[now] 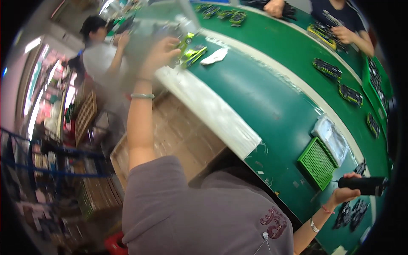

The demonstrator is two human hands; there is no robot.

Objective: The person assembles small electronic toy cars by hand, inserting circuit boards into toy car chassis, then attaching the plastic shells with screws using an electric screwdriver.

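Note:
My left hand (160,53) reaches far out to the left end of the green belt and closes on a yellow-green toy car body (184,43). A second yellow-green car part (194,54) lies right beside it, next to a white cloth (215,55). At the lower right my right hand (345,192) grips a black electric screwdriver (364,185), held level above the belt. Several black parts (352,212) lie just below that hand.
A green mesh basket (318,162) and a clear plastic bag (332,137) sit on the green belt (259,97). More dark car parts (327,68) lie along the far side, where other people work. An open cardboard box (178,136) stands below the table's white edge.

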